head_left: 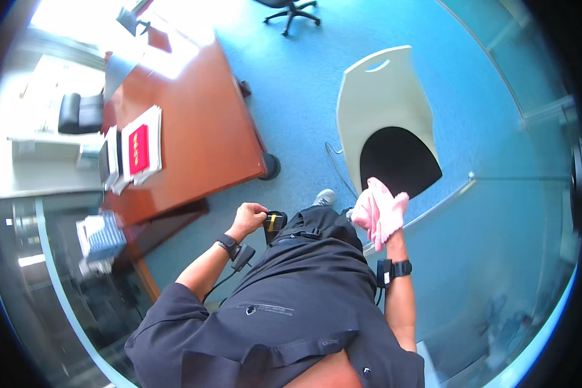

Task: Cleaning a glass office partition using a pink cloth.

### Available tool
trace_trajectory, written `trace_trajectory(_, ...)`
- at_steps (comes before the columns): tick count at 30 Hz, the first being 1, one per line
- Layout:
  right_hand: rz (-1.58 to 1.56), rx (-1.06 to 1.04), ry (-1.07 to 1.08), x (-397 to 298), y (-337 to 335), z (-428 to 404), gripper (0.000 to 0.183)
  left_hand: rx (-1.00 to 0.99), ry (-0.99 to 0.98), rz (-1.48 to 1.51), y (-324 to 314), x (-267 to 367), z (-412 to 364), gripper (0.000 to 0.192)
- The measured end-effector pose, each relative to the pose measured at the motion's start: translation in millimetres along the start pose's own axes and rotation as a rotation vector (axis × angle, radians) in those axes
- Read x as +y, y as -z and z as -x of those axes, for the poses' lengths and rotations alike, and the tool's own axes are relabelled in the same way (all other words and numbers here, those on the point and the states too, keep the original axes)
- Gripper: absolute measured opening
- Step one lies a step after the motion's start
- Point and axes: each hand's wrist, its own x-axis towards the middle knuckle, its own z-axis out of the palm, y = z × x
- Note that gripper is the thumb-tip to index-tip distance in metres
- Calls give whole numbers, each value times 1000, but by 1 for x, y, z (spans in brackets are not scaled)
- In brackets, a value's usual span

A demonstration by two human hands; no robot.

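Note:
My left hand (246,220) is at the left side of my waist, its fingertips pinched at the edge of a small black device (275,222) with a yellow band. What lies beneath that device is partly hidden. In my right hand (393,236) is a crumpled pink cloth (379,211), which covers most of the fingers. The cloth overlaps the front of the black seat pad (397,157) of a white chair (385,92); whether they touch I cannot tell. Each wrist wears a black strap with a small cabled box.
A reddish-brown wooden desk (194,126) at the left bears papers and a red booklet (138,149). A glass panel (465,271) is at my right. On the blue floor (291,97) lies a thin cable (337,167). A wheeled chair base (291,14) is farther off.

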Motion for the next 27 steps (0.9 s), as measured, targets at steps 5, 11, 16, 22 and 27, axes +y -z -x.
trace_trajectory(5, 312, -436, -96, 33, -110, -45, 24, 186, 147, 243, 31, -81, 90, 24)
trace_trajectory(11, 2015, -596, 930, 116, -245, -124, 6, 396, 240, 404, 22, -142, 85, 18)
trace_trajectory(16, 2098, -553, 1002, 174, -374, -168, 16, 491, 87, 494, 39, -198, 52, 20)
trace_trajectory(22, 2315, -730, 652, 252, -352, -216, 19, 432, 128, 683, 67, -238, 10, 18)
trace_trajectory(27, 2088, -982, 376, 339, -420, -186, 19, 504, 38, 575, 173, -307, 16, 20)
